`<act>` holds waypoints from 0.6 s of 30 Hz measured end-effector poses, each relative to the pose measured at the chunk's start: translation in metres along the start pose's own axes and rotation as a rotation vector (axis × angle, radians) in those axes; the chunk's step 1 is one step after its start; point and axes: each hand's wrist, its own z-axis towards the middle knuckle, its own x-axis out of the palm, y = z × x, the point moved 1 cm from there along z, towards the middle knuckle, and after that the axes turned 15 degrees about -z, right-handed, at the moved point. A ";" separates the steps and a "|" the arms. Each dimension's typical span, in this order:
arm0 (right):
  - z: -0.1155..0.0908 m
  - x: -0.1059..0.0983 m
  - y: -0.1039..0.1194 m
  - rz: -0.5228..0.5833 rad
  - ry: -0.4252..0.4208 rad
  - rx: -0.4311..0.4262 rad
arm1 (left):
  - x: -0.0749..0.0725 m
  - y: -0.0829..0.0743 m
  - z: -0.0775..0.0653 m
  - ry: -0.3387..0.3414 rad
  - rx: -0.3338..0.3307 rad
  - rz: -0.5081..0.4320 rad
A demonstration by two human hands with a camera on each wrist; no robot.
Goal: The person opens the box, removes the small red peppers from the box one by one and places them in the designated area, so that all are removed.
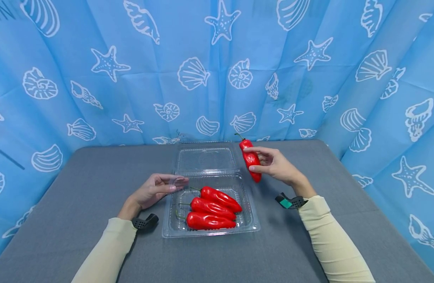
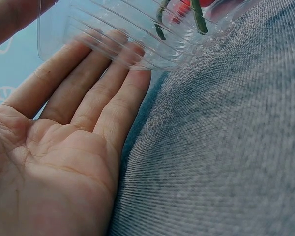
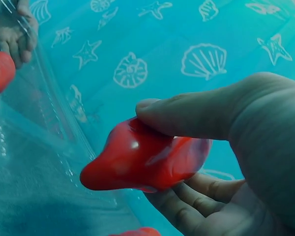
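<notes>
A clear plastic container point(image 1: 250, 208) lies with its lid point(image 1: 206, 159) folded back on the grey cloth. Inside its base are three red peppers, a far one point(image 1: 220, 198), a middle one point(image 1: 212, 208) and a near one point(image 1: 210, 221), stems to the left. At the container's far left corner my left hand point(image 1: 156, 190) holds the rim, its fingers nearly straight and seen through the plastic in the left wrist view. My right hand point(image 1: 276, 165) grips another red pepper point(image 1: 250, 157) between thumb and fingers, stem up, to the right of the container.
A grey cloth point(image 1: 107, 173) covers the table. Behind it hangs a blue curtain point(image 1: 146, 102) with white shells and starfish, which also runs along both sides. Each wrist wears a black band, the right one point(image 1: 289, 202) with a green patch.
</notes>
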 end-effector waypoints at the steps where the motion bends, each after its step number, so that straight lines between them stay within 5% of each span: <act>1: 0.000 -0.001 -0.002 0.008 -0.005 0.009 | 0.000 0.000 0.000 0.000 0.000 0.003; 18: -0.005 -0.020 -0.039 0.024 -0.095 0.123 | 0.002 0.000 0.000 -0.008 0.001 0.009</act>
